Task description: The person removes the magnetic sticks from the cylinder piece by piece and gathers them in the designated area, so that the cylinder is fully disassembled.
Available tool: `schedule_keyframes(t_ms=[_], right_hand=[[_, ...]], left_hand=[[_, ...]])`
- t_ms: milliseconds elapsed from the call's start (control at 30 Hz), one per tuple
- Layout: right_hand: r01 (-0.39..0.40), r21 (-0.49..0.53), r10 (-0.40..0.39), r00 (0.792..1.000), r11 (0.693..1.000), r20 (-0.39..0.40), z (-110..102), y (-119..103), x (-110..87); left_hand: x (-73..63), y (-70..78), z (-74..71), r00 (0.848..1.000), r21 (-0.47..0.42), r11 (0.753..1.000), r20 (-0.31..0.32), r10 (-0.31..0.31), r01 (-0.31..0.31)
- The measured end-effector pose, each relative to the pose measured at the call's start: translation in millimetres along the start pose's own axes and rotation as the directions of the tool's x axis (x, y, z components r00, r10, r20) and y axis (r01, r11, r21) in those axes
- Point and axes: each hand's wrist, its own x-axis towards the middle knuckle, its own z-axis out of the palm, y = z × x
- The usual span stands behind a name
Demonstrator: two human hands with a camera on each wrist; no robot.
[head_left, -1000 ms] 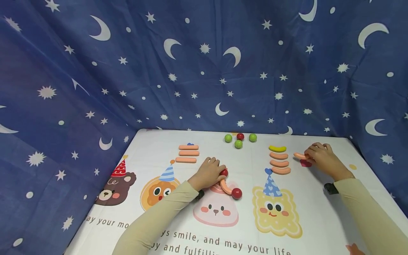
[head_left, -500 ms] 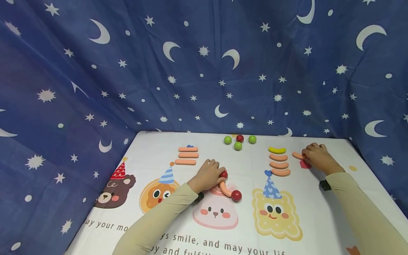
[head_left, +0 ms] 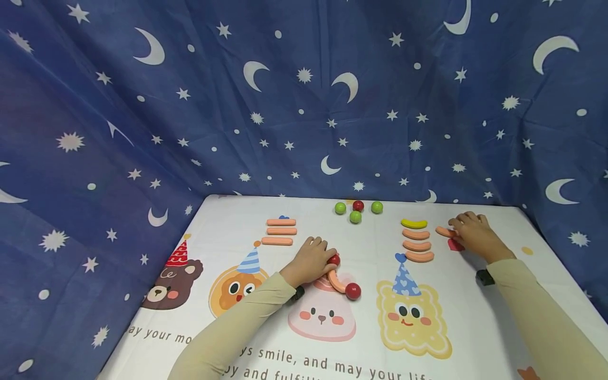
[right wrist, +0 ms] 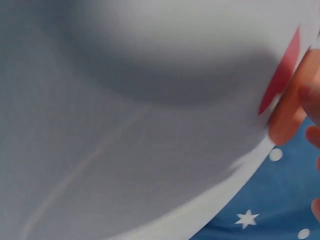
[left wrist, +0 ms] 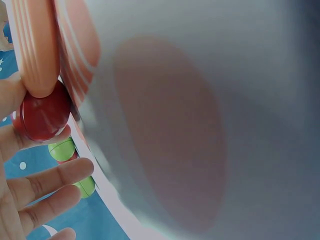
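My left hand is over the middle of the table, thumb and index finger pinching a glossy red ball. A curved pinkish-orange toy sausage runs from that ball to a second red ball. In the left wrist view the sausage's end meets the held ball, and the other fingers are spread. At the right, my right hand holds another curved sausage by its right end, over a printed red heart. The right wrist view shows the thumb on this sausage, most of the hand out of frame.
Left of the right hand, several curved sausages form a column under a yellow banana-shaped piece. Straight sausages lie stacked at the back left. Green balls surround a red one at the back edge, before a blue curtain.
My right hand has shifted slightly left with the sausage, then stays almost still. The left hand keeps its place on the red ball.
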Motion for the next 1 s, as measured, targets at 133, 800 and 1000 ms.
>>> schedule_keyframes(t_ms=[133, 800, 1000], right_hand=[[0.027, -0.018, -0.028, 0.999, 0.999, -0.043, -5.3, -11.1, -3.1], [0.464, -0.088, -0.467, 0.83, 0.882, -0.306, -39.0, -147.7, -9.0], [0.557, -0.111, -0.567, 0.793, 0.823, -0.223, -39.2, -189.9, -11.9]], left_hand=[[0.3, 0.3, -0.4, 1.0, 0.0, 1.0, 0.008, 0.0, 0.0], [1.5, -4.2, 0.0, 1.0, -0.019, 1.0, -0.008, -0.001, 0.0], [-0.2, -4.8, -1.8, 0.999, 0.001, 1.0, -0.036, 0.005, -0.005]])
